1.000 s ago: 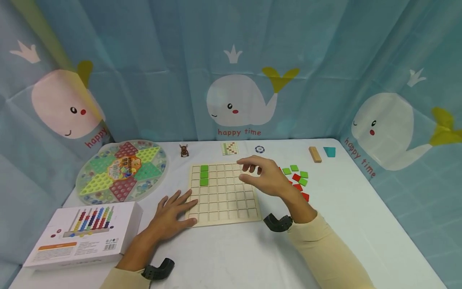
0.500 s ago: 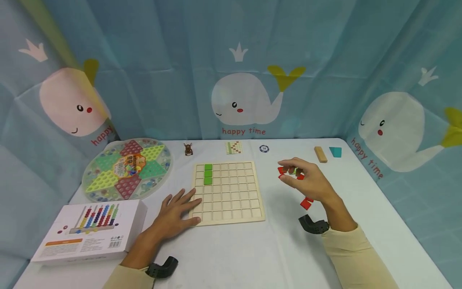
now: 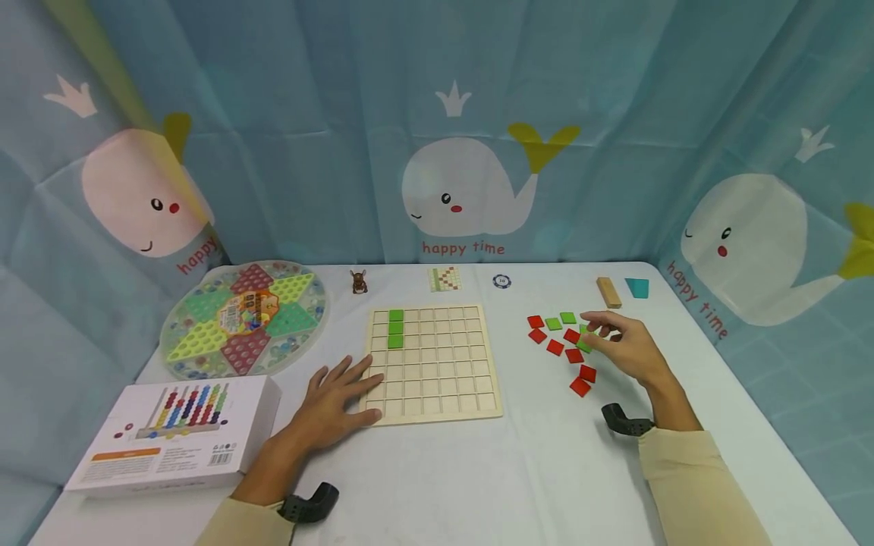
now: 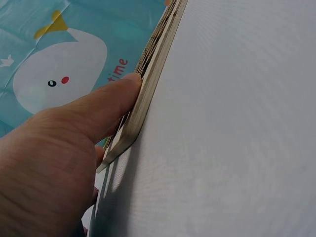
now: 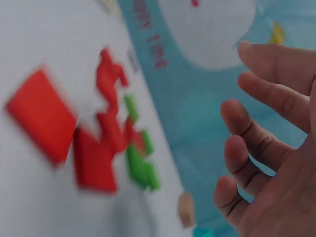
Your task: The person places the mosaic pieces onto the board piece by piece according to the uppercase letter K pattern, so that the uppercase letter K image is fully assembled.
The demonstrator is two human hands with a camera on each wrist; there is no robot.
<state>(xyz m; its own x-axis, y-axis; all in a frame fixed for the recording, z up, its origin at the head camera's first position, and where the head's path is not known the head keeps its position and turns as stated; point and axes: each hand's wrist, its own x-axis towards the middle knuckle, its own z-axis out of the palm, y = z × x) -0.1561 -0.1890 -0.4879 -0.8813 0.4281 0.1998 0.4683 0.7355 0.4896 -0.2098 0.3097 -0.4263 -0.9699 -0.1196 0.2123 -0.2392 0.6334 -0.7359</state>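
A pale wooden grid board (image 3: 437,371) lies on the table, with three green tiles (image 3: 395,327) in a column near its upper left. My left hand (image 3: 334,402) rests at the board's left edge, fingers spread. In the left wrist view the thumb (image 4: 116,98) presses on the board's rim (image 4: 148,94). To the right of the board, my right hand (image 3: 628,349) hovers beside loose red tiles (image 3: 555,347) and green tiles (image 3: 567,318). Its fingertips overlap a green tile in the head view. The right wrist view shows its fingers (image 5: 261,143) loosely bent and holding nothing.
A round Chinese checkers board (image 3: 246,318) and a white abacus box (image 3: 174,432) stand at left. Along the back are a small brown figurine (image 3: 358,282), a pattern card (image 3: 445,279), a poker chip (image 3: 501,281), a wooden block (image 3: 608,292) and a teal piece (image 3: 638,287).
My right hand has moved right, from over the grid board to the far side of the loose tiles, uncovering most of them. The left hand stays at the board's edge.
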